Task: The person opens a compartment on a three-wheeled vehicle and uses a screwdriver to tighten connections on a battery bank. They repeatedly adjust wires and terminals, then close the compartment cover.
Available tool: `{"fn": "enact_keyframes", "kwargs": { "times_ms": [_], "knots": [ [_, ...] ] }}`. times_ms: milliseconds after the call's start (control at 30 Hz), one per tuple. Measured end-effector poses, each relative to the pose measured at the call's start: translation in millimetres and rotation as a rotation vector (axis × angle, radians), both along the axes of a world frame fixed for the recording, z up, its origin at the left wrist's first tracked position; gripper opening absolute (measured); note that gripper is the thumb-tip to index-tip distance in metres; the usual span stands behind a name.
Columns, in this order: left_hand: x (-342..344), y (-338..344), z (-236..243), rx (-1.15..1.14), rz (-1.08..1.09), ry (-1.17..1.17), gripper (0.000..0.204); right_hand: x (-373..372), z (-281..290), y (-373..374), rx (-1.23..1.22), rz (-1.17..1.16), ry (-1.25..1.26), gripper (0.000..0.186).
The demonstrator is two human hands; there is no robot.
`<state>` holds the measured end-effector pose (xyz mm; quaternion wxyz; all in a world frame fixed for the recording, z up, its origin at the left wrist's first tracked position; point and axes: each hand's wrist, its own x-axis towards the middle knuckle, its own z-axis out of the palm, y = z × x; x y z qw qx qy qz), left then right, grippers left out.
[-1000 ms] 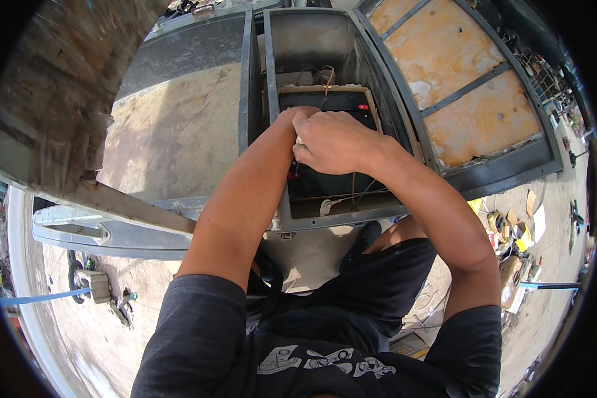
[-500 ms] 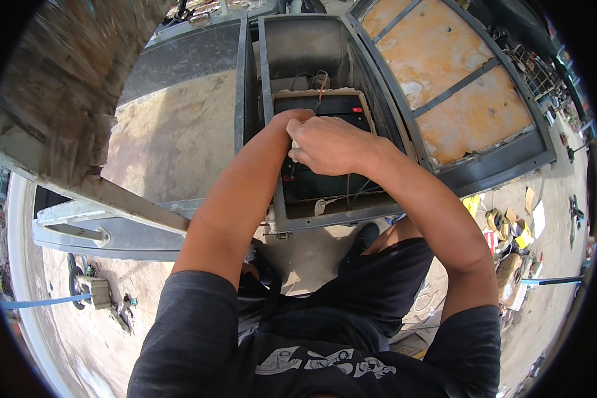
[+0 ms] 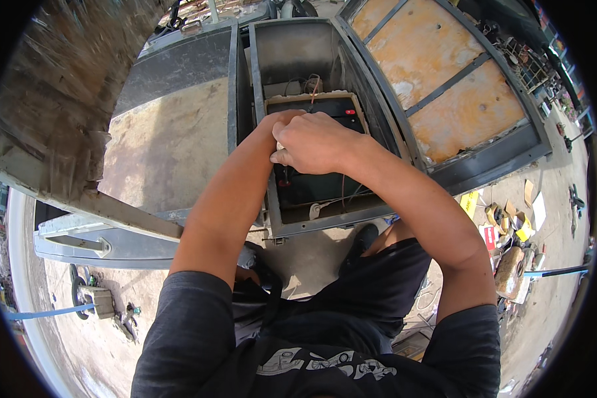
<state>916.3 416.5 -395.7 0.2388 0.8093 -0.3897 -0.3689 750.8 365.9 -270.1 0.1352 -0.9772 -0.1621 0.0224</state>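
Both my hands are together over black batteries (image 3: 322,188) set inside an open metal compartment (image 3: 301,41). My right hand (image 3: 315,142) is closed in a fist, knuckles up. A bit of something pale shows at its thumb side, with a thin dark shaft below it; the kind is hidden. Just beyond, my left hand (image 3: 287,118) lies against it, its fingers mostly covered by the right hand. A red terminal cap (image 3: 350,112) shows at the far right of the batteries. An orange-brown wire (image 3: 315,89) rises behind the hands. A pale cable connector (image 3: 315,211) lies at the near edge.
A raised lid with a rusty orange panel (image 3: 444,60) leans open at the right. On the left is a wide dusty tray bed (image 3: 169,146), with a worn, upright board (image 3: 53,93) beside it. Scraps and boxes (image 3: 504,225) litter the concrete floor at the right.
The compartment and batteries have shifted slightly left in view, and my hands with them. Both hands stay together over the batteries, the right one still closed.
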Motion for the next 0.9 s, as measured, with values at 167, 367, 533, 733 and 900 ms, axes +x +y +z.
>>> {"fn": "enact_keyframes", "kwargs": {
  "times_ms": [167,367,533,733,900],
  "knots": [
    [1.3,2.2,-3.9,-0.036,0.031,0.007,0.025,-1.4,7.1,0.1,0.019,-0.029,0.086,0.029],
    [7.6,3.5,-7.6,-0.071,0.063,0.009,0.025,3.3,-4.6,-3.1,-0.074,0.061,-0.010,0.021],
    [7.4,6.4,-11.9,-0.117,0.096,0.026,0.025,2.8,-3.1,-3.9,-0.107,0.025,-0.008,0.019],
    [6.4,11.3,-16.6,-0.185,0.131,0.050,0.026,-1.2,2.8,-3.6,-0.090,-0.032,0.010,0.021],
    [2.0,16.3,-9.9,-0.183,0.120,0.009,0.026,-4.6,-17.2,-1.2,0.051,0.007,-0.031,0.024]
  ]
}}
